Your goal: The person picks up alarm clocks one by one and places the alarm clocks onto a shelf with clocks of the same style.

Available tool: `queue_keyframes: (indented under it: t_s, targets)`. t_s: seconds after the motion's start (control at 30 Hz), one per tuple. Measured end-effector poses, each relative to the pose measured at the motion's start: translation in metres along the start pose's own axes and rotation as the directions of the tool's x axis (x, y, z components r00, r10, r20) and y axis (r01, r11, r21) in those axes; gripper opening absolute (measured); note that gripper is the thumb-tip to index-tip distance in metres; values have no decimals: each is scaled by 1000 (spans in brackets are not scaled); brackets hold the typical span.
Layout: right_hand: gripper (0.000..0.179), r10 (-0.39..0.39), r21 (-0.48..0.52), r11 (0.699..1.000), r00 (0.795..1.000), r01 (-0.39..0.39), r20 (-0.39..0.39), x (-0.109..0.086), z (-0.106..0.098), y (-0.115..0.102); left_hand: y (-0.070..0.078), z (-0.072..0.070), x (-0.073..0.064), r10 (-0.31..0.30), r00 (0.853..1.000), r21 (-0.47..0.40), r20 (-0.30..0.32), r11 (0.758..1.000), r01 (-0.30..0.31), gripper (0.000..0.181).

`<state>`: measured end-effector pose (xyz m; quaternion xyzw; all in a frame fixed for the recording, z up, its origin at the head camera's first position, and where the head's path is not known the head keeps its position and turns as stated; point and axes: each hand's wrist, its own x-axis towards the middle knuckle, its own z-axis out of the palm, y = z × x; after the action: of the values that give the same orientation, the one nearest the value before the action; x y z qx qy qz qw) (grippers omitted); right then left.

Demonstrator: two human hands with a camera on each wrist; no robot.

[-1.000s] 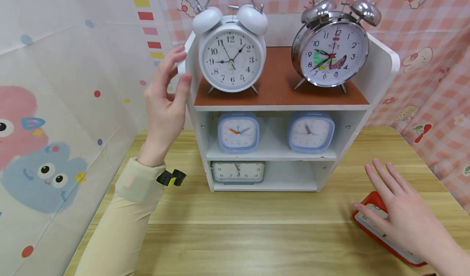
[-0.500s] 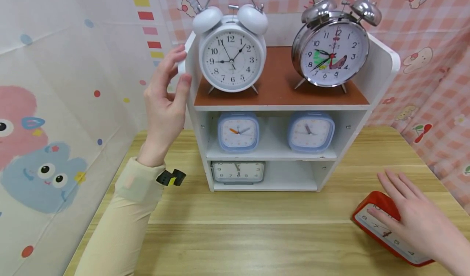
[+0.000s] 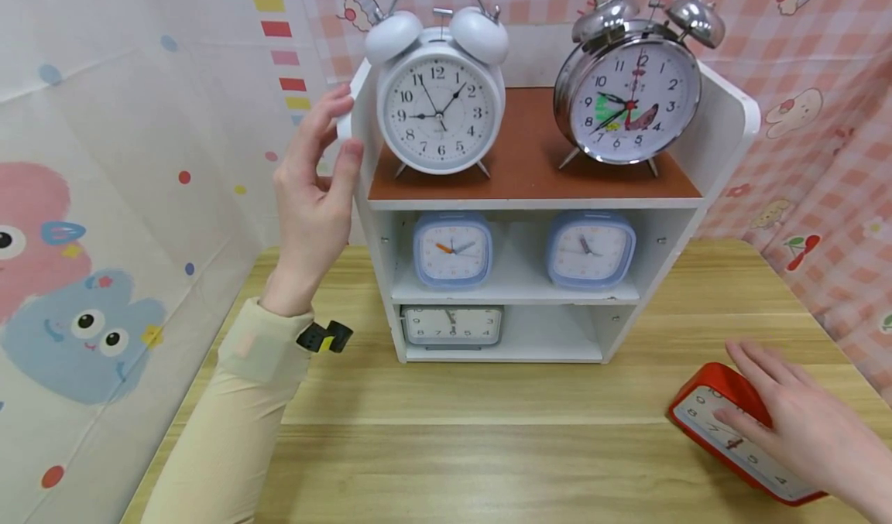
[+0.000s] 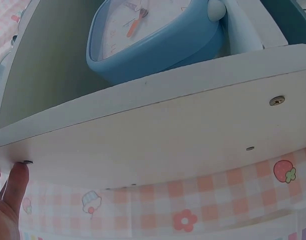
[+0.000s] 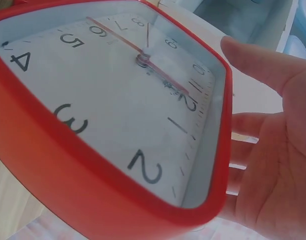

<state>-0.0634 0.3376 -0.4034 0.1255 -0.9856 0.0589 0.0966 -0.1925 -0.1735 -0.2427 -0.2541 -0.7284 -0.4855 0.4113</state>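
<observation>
My left hand (image 3: 313, 191) touches the outer left side of a white shelf unit (image 3: 526, 204) with its fingertips; in the left wrist view a finger (image 4: 16, 185) meets the side panel. At the lower right, my right hand (image 3: 801, 423) is around the top of a red alarm clock (image 3: 718, 423) that sits turned at an angle on the table. Its thumb is in front of the dial and the other fingers are behind. In the right wrist view a gap shows between the palm and the red clock's rim (image 5: 225, 125).
A white twin-bell clock (image 3: 440, 114) and a silver one (image 3: 630, 106) stand on top of the unit. Two blue clocks (image 3: 453, 251) occupy the middle shelf, and a rectangular clock (image 3: 453, 327) the bottom left. Printed cloth (image 3: 174, 121) hangs behind the wooden table (image 3: 446, 446).
My right hand has slid right and nearer along the red clock, uncovering more of its dial. The clock shifted slightly right at first, then stayed still. My left hand has not moved.
</observation>
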Motion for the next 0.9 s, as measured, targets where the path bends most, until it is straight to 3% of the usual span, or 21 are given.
queue_keyframes:
  t_s: [0.23,0.6,0.9]
  targets:
    - [89,-2,-30,1000,1000,3,28,0,-3,1,0,0,0,2,1000,1,2,1000,-2,39]
    - [79,57,-67,997,989,-48,139,4,-8,1,0,0,0,-2,1000,-9,3,1000,2,40]
    - [71,65,-74,996,990,-55,127,4,-6,2,2,0,0,-12,1000,-12,-4,1000,12,41]
